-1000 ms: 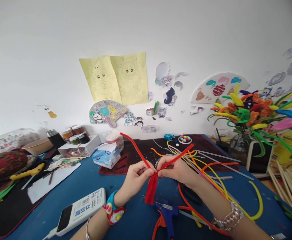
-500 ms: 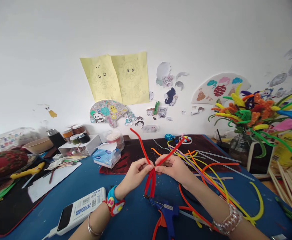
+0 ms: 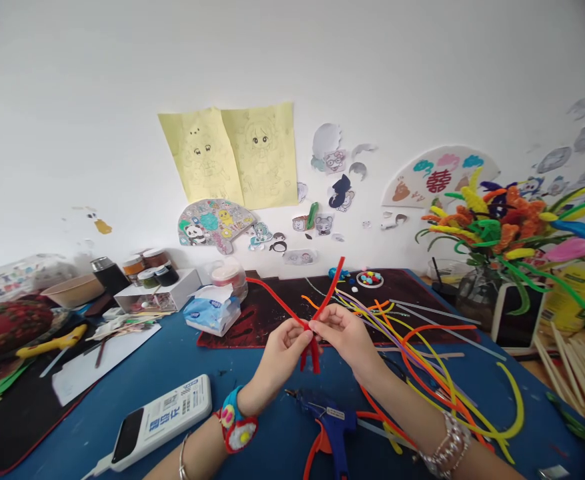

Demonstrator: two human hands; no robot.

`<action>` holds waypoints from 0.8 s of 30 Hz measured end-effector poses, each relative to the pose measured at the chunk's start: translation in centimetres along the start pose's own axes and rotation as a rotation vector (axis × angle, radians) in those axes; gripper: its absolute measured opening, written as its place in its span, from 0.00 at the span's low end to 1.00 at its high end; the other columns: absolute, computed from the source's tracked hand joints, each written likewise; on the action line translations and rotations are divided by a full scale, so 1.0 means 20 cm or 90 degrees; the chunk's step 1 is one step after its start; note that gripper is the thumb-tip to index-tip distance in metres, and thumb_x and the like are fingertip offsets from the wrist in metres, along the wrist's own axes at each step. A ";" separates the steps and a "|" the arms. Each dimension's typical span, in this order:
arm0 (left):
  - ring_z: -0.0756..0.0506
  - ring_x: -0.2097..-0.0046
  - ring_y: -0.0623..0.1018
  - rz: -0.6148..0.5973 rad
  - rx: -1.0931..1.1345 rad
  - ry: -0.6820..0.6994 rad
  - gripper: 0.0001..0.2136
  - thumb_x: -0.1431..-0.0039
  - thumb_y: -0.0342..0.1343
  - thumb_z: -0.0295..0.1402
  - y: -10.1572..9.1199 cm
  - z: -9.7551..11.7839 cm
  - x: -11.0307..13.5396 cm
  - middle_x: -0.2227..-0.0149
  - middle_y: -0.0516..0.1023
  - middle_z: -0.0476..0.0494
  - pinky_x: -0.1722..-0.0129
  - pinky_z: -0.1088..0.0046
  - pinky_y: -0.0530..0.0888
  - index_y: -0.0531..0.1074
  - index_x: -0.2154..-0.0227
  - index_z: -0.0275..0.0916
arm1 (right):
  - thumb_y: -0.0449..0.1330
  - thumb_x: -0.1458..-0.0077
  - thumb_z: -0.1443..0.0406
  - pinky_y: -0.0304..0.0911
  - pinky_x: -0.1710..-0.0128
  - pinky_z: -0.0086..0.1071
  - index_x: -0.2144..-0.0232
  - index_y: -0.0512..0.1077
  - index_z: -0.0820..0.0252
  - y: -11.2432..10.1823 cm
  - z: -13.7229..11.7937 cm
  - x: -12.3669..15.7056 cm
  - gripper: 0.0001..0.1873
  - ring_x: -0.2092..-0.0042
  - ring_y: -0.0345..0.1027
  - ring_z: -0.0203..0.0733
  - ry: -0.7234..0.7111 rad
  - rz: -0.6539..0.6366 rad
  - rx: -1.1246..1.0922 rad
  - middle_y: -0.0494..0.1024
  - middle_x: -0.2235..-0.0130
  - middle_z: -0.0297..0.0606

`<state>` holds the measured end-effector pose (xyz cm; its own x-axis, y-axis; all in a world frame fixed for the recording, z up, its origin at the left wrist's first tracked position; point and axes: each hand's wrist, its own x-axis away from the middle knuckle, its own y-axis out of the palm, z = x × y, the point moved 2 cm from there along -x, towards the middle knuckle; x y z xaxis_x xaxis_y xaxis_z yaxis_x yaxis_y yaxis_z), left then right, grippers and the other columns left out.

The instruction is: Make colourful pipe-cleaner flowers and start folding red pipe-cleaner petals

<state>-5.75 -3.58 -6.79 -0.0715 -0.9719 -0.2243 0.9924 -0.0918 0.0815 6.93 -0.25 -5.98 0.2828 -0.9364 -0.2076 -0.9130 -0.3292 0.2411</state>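
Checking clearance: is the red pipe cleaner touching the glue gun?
Apart. Head view: blue tabletop shows between the red pipe cleaner and the glue gun.

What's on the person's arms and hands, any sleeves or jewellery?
No sleeves or gloves show. The left hand has a blue wristband with a round red-edged ornament with a white and yellow centre, and a thin silver bangle higher up the arm. The right hand has a chunky beaded silver bracelet.

Left forearm (image 3: 207, 453) bare, fitted at the wrist with a blue knitted cuff (image 3: 231, 408) bearing a red-edged round patch (image 3: 239, 435); thin silver bangle (image 3: 183, 465) behind it. Right forearm (image 3: 402, 413) bare, with multi-strand beaded silver bracelet (image 3: 445, 445).
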 end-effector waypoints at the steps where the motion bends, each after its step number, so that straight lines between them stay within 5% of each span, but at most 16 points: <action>1: 0.49 0.69 0.77 -0.001 -0.015 0.006 0.12 0.45 0.56 0.39 0.00 0.00 0.00 0.70 0.74 0.46 0.64 0.69 0.73 0.67 0.66 0.34 | 0.66 0.57 0.61 0.63 0.74 0.28 0.74 0.64 0.59 0.00 0.00 0.00 0.14 0.75 0.66 0.33 0.010 0.006 0.004 0.72 0.75 0.30; 11: 0.50 0.67 0.74 0.081 -0.544 0.236 0.06 0.38 0.46 0.31 -0.03 0.04 0.06 0.68 0.74 0.46 0.66 0.74 0.70 0.68 0.64 0.37 | 0.66 0.56 0.61 0.68 0.64 0.32 0.68 0.74 0.63 -0.02 -0.01 -0.02 0.13 0.70 0.71 0.35 0.070 -0.010 0.027 0.78 0.70 0.38; 18: 0.46 0.64 0.72 0.018 -0.958 0.459 0.12 0.38 0.44 0.25 -0.10 0.07 0.05 0.62 0.71 0.41 0.67 0.71 0.71 0.65 0.53 0.35 | 0.58 0.47 0.51 0.70 0.66 0.35 0.67 0.73 0.65 -0.07 -0.07 -0.02 0.21 0.69 0.72 0.39 0.214 -0.170 -0.024 0.77 0.71 0.42; 24: 0.45 0.65 0.72 -0.034 -1.077 0.607 0.13 0.38 0.46 0.25 -0.11 0.09 0.06 0.63 0.72 0.40 0.68 0.68 0.71 0.65 0.52 0.32 | 0.65 0.52 0.59 0.69 0.67 0.33 0.64 0.68 0.63 -0.06 -0.03 0.00 0.16 0.68 0.72 0.37 0.305 -0.299 -0.033 0.76 0.68 0.39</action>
<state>-8.12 -4.88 -5.39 -0.6092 -0.5040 -0.6122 0.0881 0.7242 -0.6839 8.17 -0.02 -5.72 0.7573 -0.6381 0.1392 -0.6485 -0.7093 0.2763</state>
